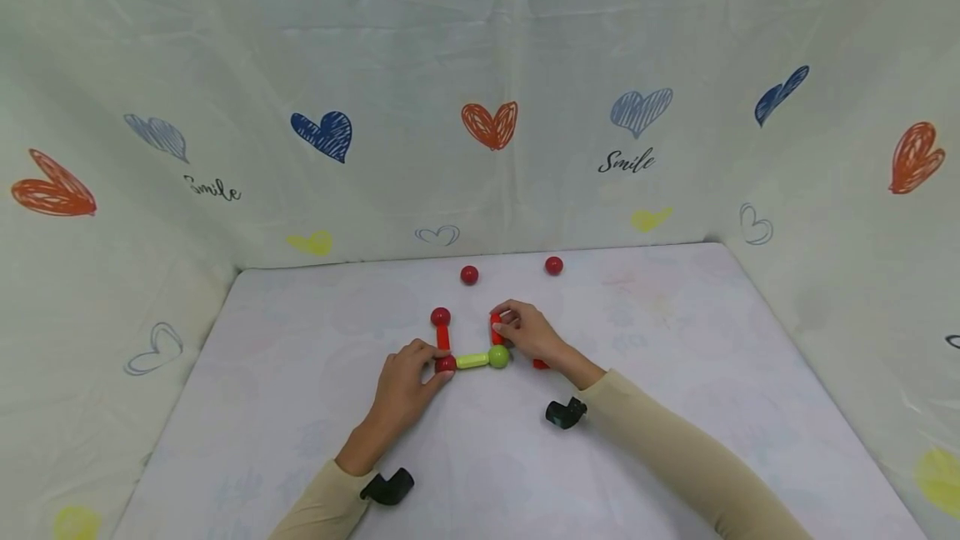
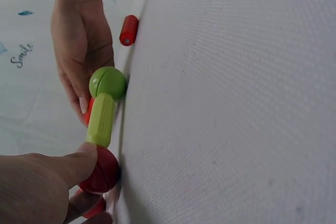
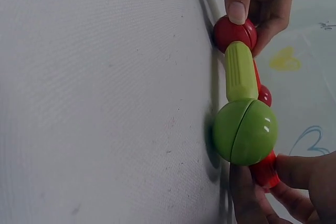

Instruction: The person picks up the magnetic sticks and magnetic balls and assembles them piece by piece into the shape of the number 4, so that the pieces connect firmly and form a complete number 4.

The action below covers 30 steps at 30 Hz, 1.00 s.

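Note:
Red and green balls joined by short rods make a three-sided frame on the white table. My left hand (image 1: pixel 401 386) pinches its near-left red ball (image 2: pixel 105 170) between thumb and fingers. From that ball a yellow-green rod (image 1: pixel 472 362) runs right to a green ball (image 1: pixel 498 357), and a red rod (image 1: pixel 443 338) runs back to another red ball (image 1: pixel 441 317). My right hand (image 1: pixel 529 332) grips a second red rod (image 3: pixel 266 171), whose near end meets the green ball. The fingers partly hide that rod, and I cannot tell whether it is fixed in.
Two loose red balls, one on the left (image 1: pixel 469 275) and one on the right (image 1: pixel 554 266), lie near the table's back edge. A loose red rod (image 2: pixel 128 30) lies by my right wrist, partly covered in the head view. Behind the table hangs a heart-printed sheet (image 1: pixel 405 65).

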### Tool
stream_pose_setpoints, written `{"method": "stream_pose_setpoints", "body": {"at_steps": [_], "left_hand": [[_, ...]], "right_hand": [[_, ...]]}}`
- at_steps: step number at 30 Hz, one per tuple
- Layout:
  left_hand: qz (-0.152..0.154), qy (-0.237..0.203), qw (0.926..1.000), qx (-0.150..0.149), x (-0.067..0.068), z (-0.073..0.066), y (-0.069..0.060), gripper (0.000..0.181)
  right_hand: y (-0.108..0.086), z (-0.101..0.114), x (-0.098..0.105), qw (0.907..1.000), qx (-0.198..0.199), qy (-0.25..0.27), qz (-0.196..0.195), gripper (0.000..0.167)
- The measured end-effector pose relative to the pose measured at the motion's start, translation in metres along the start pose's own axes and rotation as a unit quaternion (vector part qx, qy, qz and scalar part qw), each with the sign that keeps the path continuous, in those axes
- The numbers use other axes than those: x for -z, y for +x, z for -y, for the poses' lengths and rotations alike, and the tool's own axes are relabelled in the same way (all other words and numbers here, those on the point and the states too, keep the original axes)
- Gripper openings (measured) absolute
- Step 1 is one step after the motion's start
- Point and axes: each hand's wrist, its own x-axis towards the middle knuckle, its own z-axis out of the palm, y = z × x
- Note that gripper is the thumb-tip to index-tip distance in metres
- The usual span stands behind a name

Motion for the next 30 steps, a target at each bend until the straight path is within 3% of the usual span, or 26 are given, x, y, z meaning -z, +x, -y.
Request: {"method": "stream_pose_setpoints", "body": {"at_steps": [30], "left_hand": [[0.005,0.008,0.9999,0.002,0.0012,-0.0020,0.0006,0.033]], "right_hand": [[-0.0016,-0.0013,0.0078,0.9987,-0.007,-0.026,0.044,0.039]]}}
